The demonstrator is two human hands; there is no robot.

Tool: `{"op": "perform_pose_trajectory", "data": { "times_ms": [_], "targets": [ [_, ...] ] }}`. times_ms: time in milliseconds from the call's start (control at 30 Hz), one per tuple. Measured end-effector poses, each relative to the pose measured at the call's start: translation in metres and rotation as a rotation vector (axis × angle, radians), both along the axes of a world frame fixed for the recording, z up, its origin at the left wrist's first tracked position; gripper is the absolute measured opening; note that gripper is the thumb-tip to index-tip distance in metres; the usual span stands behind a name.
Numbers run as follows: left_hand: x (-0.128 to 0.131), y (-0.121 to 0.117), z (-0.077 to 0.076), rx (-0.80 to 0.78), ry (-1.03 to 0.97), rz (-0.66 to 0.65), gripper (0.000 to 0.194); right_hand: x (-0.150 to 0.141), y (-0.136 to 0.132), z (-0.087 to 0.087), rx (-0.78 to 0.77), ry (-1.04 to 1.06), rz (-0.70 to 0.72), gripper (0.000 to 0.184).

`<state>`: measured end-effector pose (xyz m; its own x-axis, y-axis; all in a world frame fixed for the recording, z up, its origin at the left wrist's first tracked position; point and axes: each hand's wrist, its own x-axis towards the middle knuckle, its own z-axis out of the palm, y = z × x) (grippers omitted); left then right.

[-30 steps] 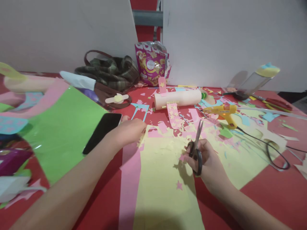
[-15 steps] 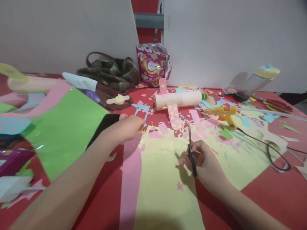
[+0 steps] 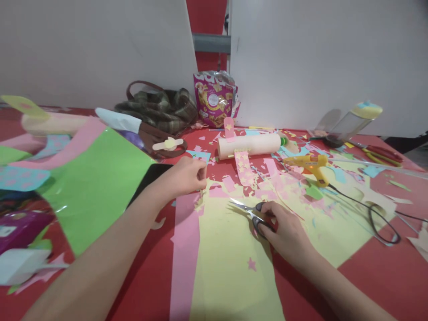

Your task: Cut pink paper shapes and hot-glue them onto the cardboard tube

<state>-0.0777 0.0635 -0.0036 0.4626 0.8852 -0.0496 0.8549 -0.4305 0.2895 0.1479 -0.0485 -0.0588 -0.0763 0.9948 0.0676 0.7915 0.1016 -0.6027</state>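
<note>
My right hand (image 3: 284, 227) grips black-handled scissors (image 3: 249, 211), their blades lying low and pointing left over a large yellow paper sheet (image 3: 230, 263). My left hand (image 3: 187, 176) is curled with its fingertips pinched at the yellow sheet's torn upper-left corner, next to a pink paper strip (image 3: 183, 249). A black phone (image 3: 150, 176) lies just left of that hand. Beyond both hands lies a cardboard tube (image 3: 249, 145) with pink star-cut strips glued on it.
A yellow glue gun (image 3: 309, 166) with a black cord (image 3: 377, 214) lies right of the tube amid several paper scraps. A green sheet (image 3: 90, 187), plaid bag (image 3: 157, 111), snack bag (image 3: 214, 98), tilted clear bottle (image 3: 354, 120) and red scissors (image 3: 381, 154) ring the red table (image 3: 377, 272).
My right hand swung the scissors from blades pointing up and away to lying low, pointing left over the yellow sheet. My left hand stayed at the sheet's corner.
</note>
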Motion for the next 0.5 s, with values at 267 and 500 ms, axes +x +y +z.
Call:
{"op": "perform_pose_trajectory", "data": {
  "times_ms": [267, 500],
  "targets": [
    [0.003, -0.001, 0.004, 0.015, -0.164, -0.035, 0.008, 0.013, 0.011, -0.005, 0.166, -0.089, 0.147, 0.017],
    [0.003, -0.001, 0.001, 0.035, -0.311, -0.055, 0.01, 0.045, 0.027, 0.008, 0.31, -0.263, -0.034, 0.01]
  ]
}}
